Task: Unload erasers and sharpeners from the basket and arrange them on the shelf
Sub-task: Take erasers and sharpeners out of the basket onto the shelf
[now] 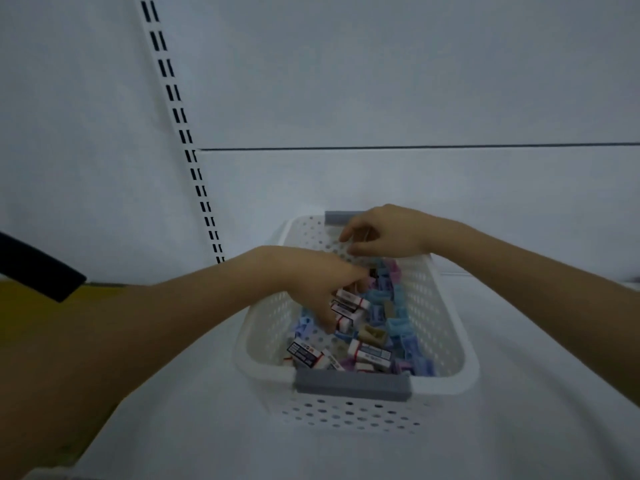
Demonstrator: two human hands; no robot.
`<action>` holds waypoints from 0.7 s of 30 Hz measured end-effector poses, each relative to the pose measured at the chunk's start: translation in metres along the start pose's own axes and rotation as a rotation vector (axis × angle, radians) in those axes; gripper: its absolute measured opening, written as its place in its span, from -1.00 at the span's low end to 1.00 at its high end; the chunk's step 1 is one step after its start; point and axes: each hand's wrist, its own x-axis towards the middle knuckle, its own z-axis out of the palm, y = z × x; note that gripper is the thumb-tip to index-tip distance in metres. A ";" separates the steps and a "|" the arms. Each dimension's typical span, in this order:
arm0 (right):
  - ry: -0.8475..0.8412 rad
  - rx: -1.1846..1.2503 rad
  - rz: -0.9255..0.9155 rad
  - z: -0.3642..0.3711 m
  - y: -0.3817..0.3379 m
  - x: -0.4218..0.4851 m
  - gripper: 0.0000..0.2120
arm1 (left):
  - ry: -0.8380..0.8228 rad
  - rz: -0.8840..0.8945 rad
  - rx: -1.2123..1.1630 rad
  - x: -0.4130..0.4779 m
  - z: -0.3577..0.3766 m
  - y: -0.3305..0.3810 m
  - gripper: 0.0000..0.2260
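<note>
On the white shelf (pixel 519 393), a perforated white basket (pixel 446 327) with erasers (pixel 369 353) and pastel sharpeners (pixel 391 299) heaped inside. Left hand (pixel 311 282) reaching in, fingers (pixel 329 320) curled around a stack of white erasers (pixel 348 308). Right hand (pixel 384 232) over the far end, fingers loosely bent; grasp impossible to tell.

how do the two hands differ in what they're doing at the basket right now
The left hand reaches down into the basket with its fingers around a stack of white erasers; the right hand sits higher, at the far rim beside the grey handle. The left hand points down into the pile; the right hand's fingers curl, and whether they hold anything cannot be told. Both hands are bare and over the same basket.
</note>
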 end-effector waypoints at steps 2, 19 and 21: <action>0.011 0.000 0.002 0.000 0.000 0.000 -0.72 | 0.013 0.031 0.044 0.003 0.001 -0.001 -0.53; -0.138 -0.058 -0.029 -0.030 -0.013 -0.023 -0.84 | 0.325 -0.139 0.088 -0.023 -0.025 -0.026 -0.62; -0.242 -0.013 -0.086 -0.033 -0.028 -0.031 -0.86 | 0.386 -0.160 0.034 -0.026 -0.030 -0.034 -0.62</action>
